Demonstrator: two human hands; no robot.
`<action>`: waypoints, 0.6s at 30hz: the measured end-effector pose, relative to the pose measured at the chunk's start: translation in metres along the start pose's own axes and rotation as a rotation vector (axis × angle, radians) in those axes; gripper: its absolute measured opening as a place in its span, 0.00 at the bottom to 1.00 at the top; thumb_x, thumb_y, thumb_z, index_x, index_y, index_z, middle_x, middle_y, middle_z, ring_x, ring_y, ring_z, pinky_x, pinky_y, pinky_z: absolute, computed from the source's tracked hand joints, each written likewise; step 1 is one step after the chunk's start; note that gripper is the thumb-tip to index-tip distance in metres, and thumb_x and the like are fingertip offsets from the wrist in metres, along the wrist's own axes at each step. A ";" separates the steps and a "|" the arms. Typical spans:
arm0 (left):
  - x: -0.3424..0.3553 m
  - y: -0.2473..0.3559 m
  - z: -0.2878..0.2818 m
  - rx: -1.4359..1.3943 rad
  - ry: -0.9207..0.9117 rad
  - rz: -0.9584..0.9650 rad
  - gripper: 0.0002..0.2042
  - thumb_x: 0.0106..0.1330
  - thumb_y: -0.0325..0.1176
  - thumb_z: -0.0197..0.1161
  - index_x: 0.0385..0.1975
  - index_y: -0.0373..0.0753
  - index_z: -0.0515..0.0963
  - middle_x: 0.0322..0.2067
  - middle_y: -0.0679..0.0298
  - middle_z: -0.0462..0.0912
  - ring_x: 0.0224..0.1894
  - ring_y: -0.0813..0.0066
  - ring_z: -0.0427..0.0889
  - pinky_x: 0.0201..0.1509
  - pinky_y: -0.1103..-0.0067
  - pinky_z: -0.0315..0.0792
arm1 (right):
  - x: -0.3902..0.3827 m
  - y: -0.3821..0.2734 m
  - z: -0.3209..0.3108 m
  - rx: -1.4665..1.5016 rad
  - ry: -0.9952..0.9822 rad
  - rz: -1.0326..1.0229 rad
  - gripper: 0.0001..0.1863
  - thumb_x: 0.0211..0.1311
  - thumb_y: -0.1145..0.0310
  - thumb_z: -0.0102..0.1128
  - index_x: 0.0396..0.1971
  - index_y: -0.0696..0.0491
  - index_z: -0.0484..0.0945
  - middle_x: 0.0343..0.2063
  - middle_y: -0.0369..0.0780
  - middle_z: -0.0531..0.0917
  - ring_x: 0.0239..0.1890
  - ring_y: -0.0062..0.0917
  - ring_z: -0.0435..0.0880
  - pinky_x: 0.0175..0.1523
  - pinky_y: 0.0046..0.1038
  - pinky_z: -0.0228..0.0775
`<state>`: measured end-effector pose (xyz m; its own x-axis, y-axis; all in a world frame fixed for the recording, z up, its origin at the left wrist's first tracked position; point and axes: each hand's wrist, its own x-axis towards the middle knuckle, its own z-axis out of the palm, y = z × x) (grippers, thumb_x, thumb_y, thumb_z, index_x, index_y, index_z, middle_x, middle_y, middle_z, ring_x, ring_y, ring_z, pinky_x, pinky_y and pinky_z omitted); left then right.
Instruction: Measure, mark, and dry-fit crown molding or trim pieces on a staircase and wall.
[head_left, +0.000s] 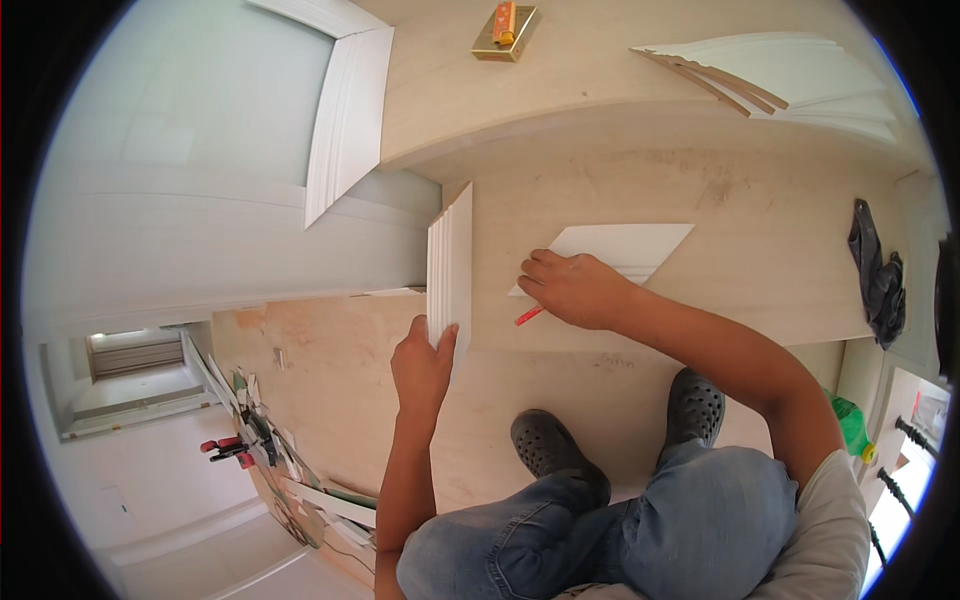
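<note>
My left hand (425,365) grips the lower end of a white moulding strip (452,255) with grooved lines and a slanted upper end. The strip stands lengthwise beside the glossy pale panel at left. My right hand (578,290) rests on the left end of a second white moulding piece (625,243), which lies flat on the step with both ends cut at an angle. Its fingers are curled. From under that hand sticks the end of a red pen (528,315); how it is held is partly hidden.
On the upper step lie a gold box (490,48) with an orange lighter (504,22) and stacked white mouldings (790,75). A dark crumpled cloth (878,275) and a green bottle (850,425) are at right. Scrap strips (335,503) and a red-black tool (230,450) lie lower left.
</note>
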<state>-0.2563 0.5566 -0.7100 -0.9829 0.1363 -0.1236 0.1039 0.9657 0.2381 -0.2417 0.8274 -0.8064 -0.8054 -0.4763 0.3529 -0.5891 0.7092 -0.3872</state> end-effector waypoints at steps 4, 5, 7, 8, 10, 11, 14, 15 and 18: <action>0.007 0.001 0.008 -0.022 0.001 -0.051 0.18 0.70 0.42 0.69 0.36 0.29 0.77 0.26 0.44 0.83 0.26 0.47 0.82 0.33 0.62 0.74 | -0.017 0.002 -0.005 0.042 -0.012 0.074 0.10 0.59 0.72 0.64 0.41 0.55 0.80 0.44 0.39 0.80 0.57 0.33 0.79 0.40 0.29 0.83; 0.008 -0.001 0.007 -0.031 0.011 -0.059 0.18 0.70 0.42 0.69 0.36 0.29 0.77 0.26 0.44 0.83 0.26 0.47 0.82 0.33 0.62 0.74 | -0.020 0.000 -0.008 0.037 -0.018 0.060 0.10 0.59 0.72 0.64 0.41 0.55 0.80 0.44 0.39 0.80 0.57 0.33 0.79 0.40 0.29 0.83; 0.010 -0.008 0.005 -0.033 0.046 -0.044 0.17 0.70 0.41 0.69 0.35 0.29 0.77 0.26 0.44 0.82 0.26 0.48 0.81 0.33 0.62 0.74 | -0.023 -0.003 -0.012 0.035 0.057 0.107 0.12 0.58 0.72 0.65 0.43 0.55 0.80 0.48 0.40 0.80 0.60 0.33 0.77 0.42 0.29 0.84; 0.011 -0.008 0.005 -0.040 0.048 -0.054 0.17 0.70 0.41 0.69 0.35 0.29 0.77 0.26 0.44 0.82 0.26 0.48 0.81 0.33 0.62 0.74 | -0.025 -0.004 -0.011 0.035 0.048 0.098 0.12 0.58 0.72 0.65 0.43 0.55 0.80 0.48 0.40 0.80 0.60 0.33 0.77 0.42 0.29 0.84; 0.014 -0.005 0.003 -0.026 0.023 -0.062 0.17 0.70 0.41 0.68 0.35 0.29 0.76 0.26 0.45 0.83 0.27 0.47 0.81 0.33 0.62 0.74 | -0.027 -0.004 -0.010 0.028 0.080 0.126 0.15 0.58 0.73 0.64 0.46 0.56 0.80 0.52 0.40 0.80 0.63 0.34 0.76 0.44 0.30 0.84; 0.015 -0.006 0.003 -0.035 0.028 -0.074 0.17 0.70 0.41 0.68 0.35 0.29 0.76 0.26 0.45 0.83 0.27 0.47 0.81 0.33 0.62 0.74 | -0.028 -0.004 -0.010 0.026 0.070 0.114 0.15 0.58 0.73 0.64 0.46 0.56 0.80 0.52 0.40 0.80 0.63 0.34 0.76 0.44 0.30 0.84; 0.015 -0.010 0.005 0.005 0.031 -0.059 0.18 0.70 0.45 0.67 0.35 0.32 0.77 0.25 0.43 0.84 0.30 0.44 0.85 0.34 0.59 0.77 | -0.027 -0.005 -0.009 0.036 0.069 0.113 0.18 0.57 0.74 0.64 0.49 0.57 0.80 0.55 0.42 0.80 0.66 0.35 0.75 0.46 0.30 0.85; 0.015 -0.013 0.006 0.000 0.029 -0.060 0.18 0.71 0.45 0.66 0.36 0.32 0.77 0.25 0.44 0.84 0.30 0.44 0.85 0.34 0.58 0.77 | -0.026 -0.005 -0.007 0.030 0.092 0.120 0.19 0.56 0.74 0.64 0.50 0.57 0.80 0.55 0.41 0.80 0.66 0.35 0.76 0.46 0.31 0.85; 0.011 -0.018 0.011 -0.004 0.038 -0.074 0.18 0.71 0.45 0.66 0.37 0.32 0.77 0.25 0.45 0.84 0.30 0.45 0.85 0.35 0.58 0.77 | -0.023 -0.009 -0.006 0.029 0.089 0.117 0.20 0.56 0.74 0.64 0.51 0.56 0.80 0.56 0.41 0.81 0.65 0.35 0.76 0.46 0.31 0.85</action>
<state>-0.2677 0.5433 -0.7265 -0.9929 0.0565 -0.1047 0.0307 0.9719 0.2335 -0.2173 0.8354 -0.8058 -0.8606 -0.3424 0.3770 -0.4940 0.7411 -0.4546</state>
